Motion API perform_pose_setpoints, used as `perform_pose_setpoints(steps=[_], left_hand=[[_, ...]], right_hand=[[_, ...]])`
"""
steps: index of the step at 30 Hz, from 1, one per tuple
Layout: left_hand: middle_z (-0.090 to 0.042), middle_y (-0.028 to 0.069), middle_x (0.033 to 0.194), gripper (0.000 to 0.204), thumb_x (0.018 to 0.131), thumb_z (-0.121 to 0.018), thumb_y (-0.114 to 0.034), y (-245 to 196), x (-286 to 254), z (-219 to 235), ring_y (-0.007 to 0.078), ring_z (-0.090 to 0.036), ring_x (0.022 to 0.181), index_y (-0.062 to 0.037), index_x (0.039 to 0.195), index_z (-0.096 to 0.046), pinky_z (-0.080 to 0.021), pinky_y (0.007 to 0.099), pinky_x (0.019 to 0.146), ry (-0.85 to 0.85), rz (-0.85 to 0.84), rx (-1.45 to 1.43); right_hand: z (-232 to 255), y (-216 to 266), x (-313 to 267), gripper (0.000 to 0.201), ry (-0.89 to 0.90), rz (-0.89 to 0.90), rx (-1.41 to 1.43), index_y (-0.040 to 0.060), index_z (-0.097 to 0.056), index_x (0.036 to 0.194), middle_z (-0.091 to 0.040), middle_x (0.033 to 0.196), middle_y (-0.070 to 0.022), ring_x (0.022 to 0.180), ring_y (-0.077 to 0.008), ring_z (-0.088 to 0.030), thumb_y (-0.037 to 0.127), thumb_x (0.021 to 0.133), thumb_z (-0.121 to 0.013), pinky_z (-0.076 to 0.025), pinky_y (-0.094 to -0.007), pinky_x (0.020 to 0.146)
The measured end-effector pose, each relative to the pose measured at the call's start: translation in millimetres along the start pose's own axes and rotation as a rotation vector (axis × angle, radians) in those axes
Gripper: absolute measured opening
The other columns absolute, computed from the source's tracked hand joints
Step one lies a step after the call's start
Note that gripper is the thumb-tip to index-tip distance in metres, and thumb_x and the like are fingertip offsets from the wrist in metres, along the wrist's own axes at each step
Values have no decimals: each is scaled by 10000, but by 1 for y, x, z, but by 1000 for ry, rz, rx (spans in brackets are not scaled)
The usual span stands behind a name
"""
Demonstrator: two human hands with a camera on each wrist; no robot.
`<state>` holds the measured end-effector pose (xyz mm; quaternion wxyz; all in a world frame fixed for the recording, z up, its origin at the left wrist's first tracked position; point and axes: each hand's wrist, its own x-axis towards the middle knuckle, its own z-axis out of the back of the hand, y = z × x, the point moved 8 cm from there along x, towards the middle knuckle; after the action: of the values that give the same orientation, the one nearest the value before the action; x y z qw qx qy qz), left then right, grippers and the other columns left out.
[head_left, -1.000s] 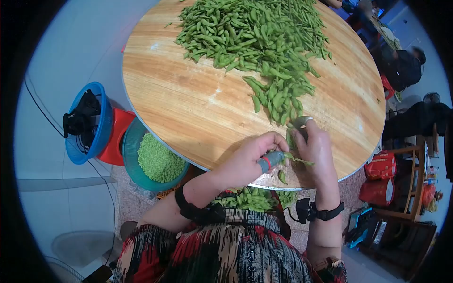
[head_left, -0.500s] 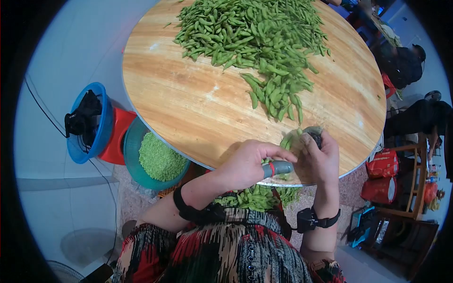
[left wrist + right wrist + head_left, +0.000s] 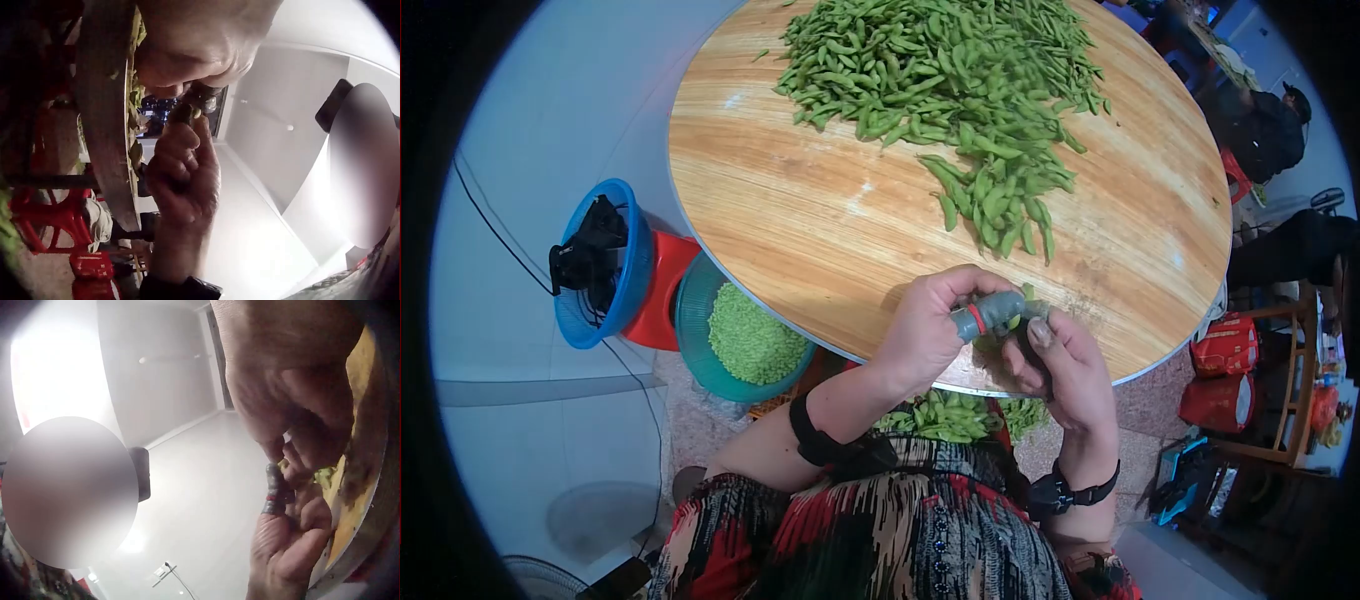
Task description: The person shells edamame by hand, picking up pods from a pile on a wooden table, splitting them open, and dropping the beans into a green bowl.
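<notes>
In the head view, both hands meet above the near edge of the round wooden table (image 3: 780, 220). My left hand (image 3: 920, 330), its thumb in a grey cover with a red band, pinches a green pod (image 3: 1028, 292). The right hand (image 3: 1080, 375), fingers curled, grips at the same pod, mostly hidden by fingers. The left wrist view shows the left hand (image 3: 206, 50) above the right hand (image 3: 184, 169), their fingertips close together. From the right wrist, the left hand (image 3: 287, 544) lies below the right hand (image 3: 294, 394). A large pod pile (image 3: 920, 75) covers the table's far part.
Left of the table stand a teal basket (image 3: 692, 330) of shelled green beans (image 3: 750, 335), a red stool (image 3: 662, 300) and a blue basket (image 3: 638, 250) with black items. More pods (image 3: 940, 415) lie below the table edge. Red bags (image 3: 1222, 345) stand at right.
The right hand has moved from the pods near the pile's tip back toward the left hand, and its fingers have curled in. A few pods at the tip have shifted.
</notes>
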<state>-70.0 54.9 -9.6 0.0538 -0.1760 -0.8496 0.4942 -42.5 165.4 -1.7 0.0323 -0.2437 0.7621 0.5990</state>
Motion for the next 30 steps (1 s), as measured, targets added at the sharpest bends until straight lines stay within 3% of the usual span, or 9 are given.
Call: perform_pose_setpoints(steps=[3,9,14,19,21,23,25,27,30], left_hand=[[-603,-11,840,119,833,-607,-82,2,-1,6,24,-485,659,-34,941,-620,-365,166,563,-30,22,2],[-589,1,817,103,842,-602,-87,-11,3,12,50,-514,700,-18,918,-597,-422,196,619,-81,-251,382],[-562,-22,802,107,857,-569,-104,2,3,-1,17,-490,684,-16,916,-585,-363,155,539,120,71,-50],[-532,-26,802,123,852,-576,-121,9,1,-5,14,-473,667,-20,924,-574,-341,149,534,260,170,-294],[-527,-22,805,128,842,-592,-110,12,1,-10,26,-475,666,-20,930,-570,-356,155,548,268,192,-323],[-522,-15,810,141,817,-612,-57,-4,4,-7,54,-481,687,-21,944,-565,-392,168,591,128,-130,225],[-527,-11,814,147,807,-617,-35,2,6,-1,65,-491,709,-23,944,-563,-408,176,611,106,-144,289],[-532,-8,818,159,796,-621,-12,1,6,0,76,-500,731,-26,943,-562,-424,183,631,86,-155,354],[-546,-1,830,144,801,-615,-22,5,3,-4,64,-510,744,-32,934,-560,-418,170,613,82,33,-57]], right_hand=[[-10,-1,0,244,103,-12,59,16,-514,842,-481,607,12,467,-45,-357,222,939,-426,-298,-194,436],[-5,-10,7,188,36,-36,171,6,-500,916,-515,656,-15,447,-31,-347,171,940,-413,-284,-175,406],[-10,-11,6,163,115,-86,306,0,-509,937,-517,645,-18,428,-15,-335,136,934,-418,-257,-162,383],[-17,-11,1,161,175,-143,461,-7,-520,958,-510,627,-8,418,-11,-334,121,927,-427,-248,-151,377],[-10,-9,3,161,103,-59,273,-11,-524,966,-503,611,-2,418,-17,-343,118,922,-436,-269,-153,382],[-3,-9,5,144,-13,104,15,-5,-528,947,-507,608,3,421,-17,-348,114,917,-451,-274,-158,387],[2,2,2,128,-131,268,-243,1,-533,928,-511,606,8,424,-18,-353,110,913,-467,-279,-162,391],[4,-7,3,95,-135,120,-22,15,-540,893,-522,613,20,444,-17,-373,98,902,-497,-283,-172,403],[2,-8,2,86,-25,31,295,24,-544,877,-529,623,22,463,-14,-389,99,899,-508,-282,-176,410]])
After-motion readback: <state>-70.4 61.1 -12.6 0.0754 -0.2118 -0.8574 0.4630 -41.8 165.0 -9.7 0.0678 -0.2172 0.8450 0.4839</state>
